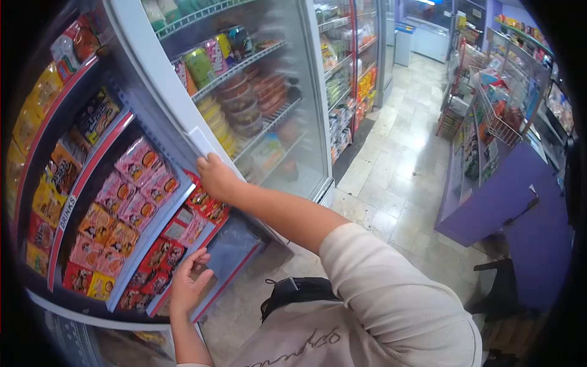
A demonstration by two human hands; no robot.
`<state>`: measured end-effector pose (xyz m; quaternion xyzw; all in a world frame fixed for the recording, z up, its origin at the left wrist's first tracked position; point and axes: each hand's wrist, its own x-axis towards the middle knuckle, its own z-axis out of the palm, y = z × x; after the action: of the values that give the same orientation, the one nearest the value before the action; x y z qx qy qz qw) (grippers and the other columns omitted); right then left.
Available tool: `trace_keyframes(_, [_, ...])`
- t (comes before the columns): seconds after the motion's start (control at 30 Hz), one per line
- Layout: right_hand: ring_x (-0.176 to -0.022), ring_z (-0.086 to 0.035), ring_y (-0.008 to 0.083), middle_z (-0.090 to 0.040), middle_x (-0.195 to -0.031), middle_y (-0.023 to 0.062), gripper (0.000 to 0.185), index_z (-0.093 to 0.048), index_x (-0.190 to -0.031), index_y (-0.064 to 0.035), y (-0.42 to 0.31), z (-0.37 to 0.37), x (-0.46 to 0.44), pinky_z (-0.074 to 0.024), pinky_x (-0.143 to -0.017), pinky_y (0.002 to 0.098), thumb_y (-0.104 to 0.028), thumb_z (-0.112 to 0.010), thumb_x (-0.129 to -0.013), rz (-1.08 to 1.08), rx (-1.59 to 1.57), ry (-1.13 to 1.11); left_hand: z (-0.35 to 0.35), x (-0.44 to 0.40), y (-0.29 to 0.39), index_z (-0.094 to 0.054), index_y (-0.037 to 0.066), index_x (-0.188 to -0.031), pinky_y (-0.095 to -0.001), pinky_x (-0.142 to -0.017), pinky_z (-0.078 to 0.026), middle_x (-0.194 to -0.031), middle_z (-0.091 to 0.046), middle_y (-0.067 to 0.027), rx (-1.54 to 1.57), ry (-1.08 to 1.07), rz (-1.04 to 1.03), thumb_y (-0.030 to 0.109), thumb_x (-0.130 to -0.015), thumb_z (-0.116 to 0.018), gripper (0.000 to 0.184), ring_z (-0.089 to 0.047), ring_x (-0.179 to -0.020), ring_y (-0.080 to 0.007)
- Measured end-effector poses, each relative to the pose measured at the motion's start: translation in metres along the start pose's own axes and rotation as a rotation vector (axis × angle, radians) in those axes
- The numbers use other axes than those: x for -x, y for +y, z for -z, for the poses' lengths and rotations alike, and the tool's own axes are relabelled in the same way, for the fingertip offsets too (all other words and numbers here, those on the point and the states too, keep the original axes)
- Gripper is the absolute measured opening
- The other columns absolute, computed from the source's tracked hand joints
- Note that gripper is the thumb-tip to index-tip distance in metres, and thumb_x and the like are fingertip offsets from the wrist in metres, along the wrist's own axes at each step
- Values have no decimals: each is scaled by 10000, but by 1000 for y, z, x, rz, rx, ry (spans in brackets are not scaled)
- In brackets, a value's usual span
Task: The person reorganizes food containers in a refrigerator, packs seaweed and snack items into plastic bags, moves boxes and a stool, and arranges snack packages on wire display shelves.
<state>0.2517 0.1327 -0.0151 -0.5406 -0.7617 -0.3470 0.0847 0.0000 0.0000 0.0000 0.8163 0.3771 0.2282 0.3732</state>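
Our right hand (219,177) is at the centre left of the frame, its fingers curled narrowly around the edge of the long, white upright frame (165,92) of a tall glass-fronted fridge (275,67). That frame slants from the upper left down toward the middle, and our right arm stretches across to it in a short, pale beige sleeve (379,263). Our left hand (191,282), at the lower left, is open with the thumb apart from the fingers; we see nothing held in it. It is near the lower part of a curved, tiered display rack (137,275), but we cannot tell whether it touches it.

Behind the fridge's glass, in the upper middle, we see wire shelves with a green rounded pack (199,67), stacked clear tubs with reddish-brown contents (241,104) and a stack of yellow round items (215,125). On the rack to our left sit pink square noodle packets (139,160), orange packets (98,223) and red packets (160,254), beside a strip reading "DRINKS" (67,213).

A black bag (299,293) is at our front, at the bottom centre. A pale tiled floor (391,165) runs toward the upper right, beside a purple counter (489,196) at the right.
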Motion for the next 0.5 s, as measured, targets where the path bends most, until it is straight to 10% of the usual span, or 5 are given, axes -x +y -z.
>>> trace_keyframes(0.37, [-804,-555,212,-577,-751,27,179,-635,-769,-95,70,149,236,-397,-660,382,-212,-734,-678,-490,-202,497,-30,-101,1,-516,41,-1332,-304,-928,-457,-1176,-639,-99,95,-264,-179,110,-857,-683,509,-597,-1076,-167])
trace_keyframes(0.5, [-1147,-492,308,-538,-1179,147,661,-459,-1338,-76,156,197,290,-394,-954,428,-137,-719,-733,-793,233,656,-72,-174,11,-510,14,-1321,-307,-963,-441,-1207,-618,-66,232,-410,-115,247,-887,-666,516,-577,-1089,-148])
